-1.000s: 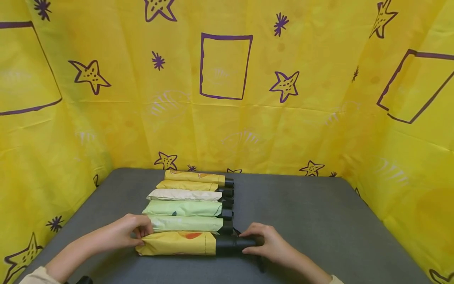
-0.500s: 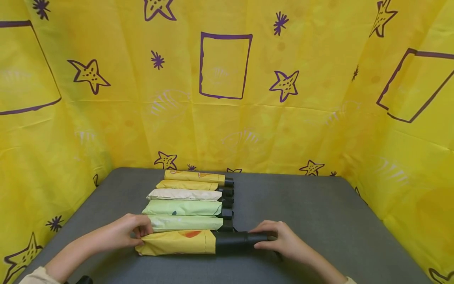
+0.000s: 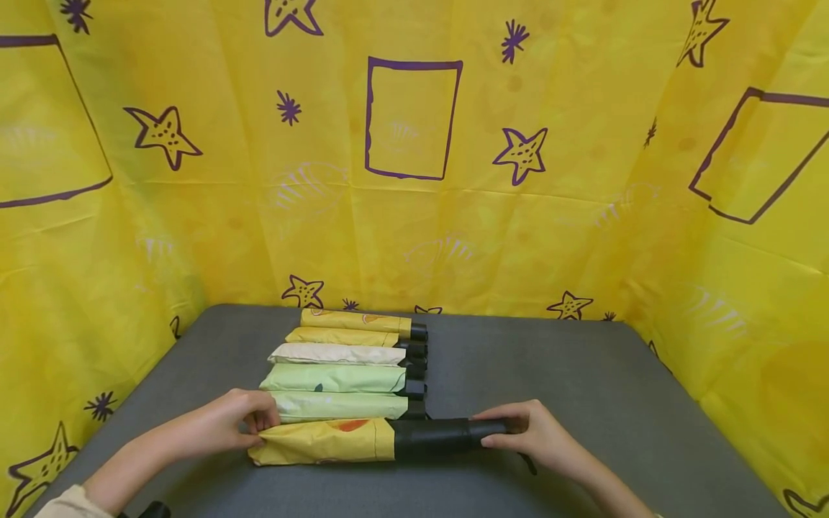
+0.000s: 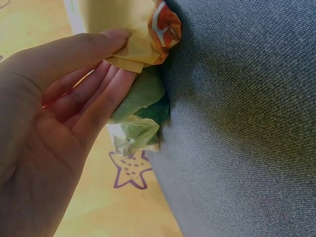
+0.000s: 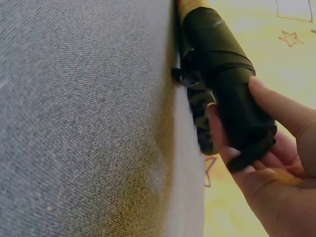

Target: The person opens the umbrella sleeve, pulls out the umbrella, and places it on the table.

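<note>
Nearest me lies a folding umbrella, its black handle end (image 3: 432, 437) sticking out of a yellow sleeve (image 3: 320, 441) with an orange-red print. My left hand (image 3: 241, 424) pinches the left tip of this sleeve; the left wrist view shows thumb (image 4: 116, 42) and fingers on the cloth. At the other end my right hand (image 3: 537, 435) holds the black handle (image 5: 237, 98) between thumb and fingers. A dark strap (image 5: 253, 155) hangs from the handle's end. How much of the umbrella is still inside the sleeve is hidden.
Behind it several sleeved umbrellas lie in a row: a pale green one (image 3: 343, 406), a green one (image 3: 337, 379), a cream one (image 3: 337, 354) and yellow ones (image 3: 356, 321). They lie on a grey table (image 3: 550, 374). Yellow printed cloth (image 3: 414, 216) hangs around it.
My right hand has moved to the right with the handle, and more of the black part shows beyond the sleeve. My left hand stays at the sleeve's tip.
</note>
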Demonstrator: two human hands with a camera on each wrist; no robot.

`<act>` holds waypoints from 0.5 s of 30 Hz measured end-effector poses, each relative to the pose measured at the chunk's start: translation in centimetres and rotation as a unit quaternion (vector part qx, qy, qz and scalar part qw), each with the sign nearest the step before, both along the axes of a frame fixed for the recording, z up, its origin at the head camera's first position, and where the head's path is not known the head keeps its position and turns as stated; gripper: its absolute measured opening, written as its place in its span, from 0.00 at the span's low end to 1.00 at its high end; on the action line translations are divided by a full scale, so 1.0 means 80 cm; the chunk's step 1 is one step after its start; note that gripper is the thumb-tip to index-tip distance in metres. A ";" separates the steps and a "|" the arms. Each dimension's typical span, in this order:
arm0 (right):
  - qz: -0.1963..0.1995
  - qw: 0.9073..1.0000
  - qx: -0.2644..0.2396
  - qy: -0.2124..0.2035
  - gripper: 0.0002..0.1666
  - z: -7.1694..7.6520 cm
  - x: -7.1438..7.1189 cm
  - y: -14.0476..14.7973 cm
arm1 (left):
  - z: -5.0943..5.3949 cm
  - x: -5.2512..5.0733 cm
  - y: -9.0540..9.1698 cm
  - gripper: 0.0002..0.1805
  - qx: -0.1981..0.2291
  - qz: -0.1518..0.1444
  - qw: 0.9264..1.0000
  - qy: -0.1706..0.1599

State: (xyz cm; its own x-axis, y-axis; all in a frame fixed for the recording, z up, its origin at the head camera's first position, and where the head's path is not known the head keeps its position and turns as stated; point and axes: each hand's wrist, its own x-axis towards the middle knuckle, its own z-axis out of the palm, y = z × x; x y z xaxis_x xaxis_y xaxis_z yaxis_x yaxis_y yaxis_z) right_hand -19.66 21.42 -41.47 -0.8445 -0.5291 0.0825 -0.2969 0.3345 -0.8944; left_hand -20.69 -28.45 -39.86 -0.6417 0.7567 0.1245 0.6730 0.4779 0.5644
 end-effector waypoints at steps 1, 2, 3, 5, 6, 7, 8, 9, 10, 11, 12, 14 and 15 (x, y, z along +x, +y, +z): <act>-0.003 1.000 0.002 0.001 0.22 0.000 0.000 0.002 | 0.000 0.000 0.000 0.15 0.001 -0.001 1.000 0.001; -0.006 1.000 0.002 -0.001 0.21 0.000 0.000 0.003 | 0.000 0.000 0.000 0.15 0.001 -0.001 1.000 0.001; -0.010 1.000 0.001 -0.001 0.21 0.000 0.000 0.005 | 0.000 0.000 0.001 0.15 0.001 -0.002 1.000 0.002; -0.016 1.000 -0.003 0.000 0.21 -0.001 0.001 0.010 | 0.000 0.000 0.001 0.15 0.002 -0.002 1.000 0.003; -0.018 1.000 -0.006 0.003 0.21 -0.001 0.001 0.012 | 0.000 0.000 0.001 0.15 0.001 -0.002 1.000 0.004; -0.021 1.000 -0.011 0.004 0.21 0.000 0.001 0.015 | 0.000 0.000 0.001 0.15 0.001 -0.002 1.000 0.004; -0.023 1.000 -0.015 0.005 0.21 0.000 0.002 0.017 | 0.000 0.000 0.001 0.15 0.000 -0.001 1.000 0.003; -0.026 0.999 -0.018 0.006 0.21 0.001 0.002 0.020 | 0.000 0.000 0.001 0.15 -0.001 -0.001 1.000 0.003; -0.028 0.999 -0.021 0.004 0.21 0.003 0.003 0.022 | 0.000 0.000 0.001 0.15 -0.001 0.000 1.000 0.001; -0.031 0.999 -0.023 0.002 0.21 0.004 0.004 0.024 | 0.000 0.000 0.001 0.15 -0.002 0.000 1.000 0.000; -0.036 0.999 -0.023 -0.001 0.22 0.006 0.005 0.026 | 0.000 0.000 0.001 0.14 -0.003 0.001 1.000 -0.001; -0.047 0.999 -0.021 -0.012 0.22 0.010 0.007 0.030 | 0.000 0.000 0.001 0.14 -0.003 0.001 1.000 -0.004; -0.053 0.998 -0.019 -0.019 0.22 0.013 0.008 0.032 | 0.001 -0.001 0.001 0.14 -0.003 0.001 1.000 -0.004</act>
State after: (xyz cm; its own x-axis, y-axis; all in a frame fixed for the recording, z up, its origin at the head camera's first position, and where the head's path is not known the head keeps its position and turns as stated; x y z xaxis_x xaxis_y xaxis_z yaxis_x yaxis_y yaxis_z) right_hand -19.03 23.94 -40.45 -0.8988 -0.4332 0.0675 -0.2271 0.3283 -0.9169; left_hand -20.75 -28.36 -39.82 -0.6440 0.7564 0.1149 0.6673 0.4819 0.5679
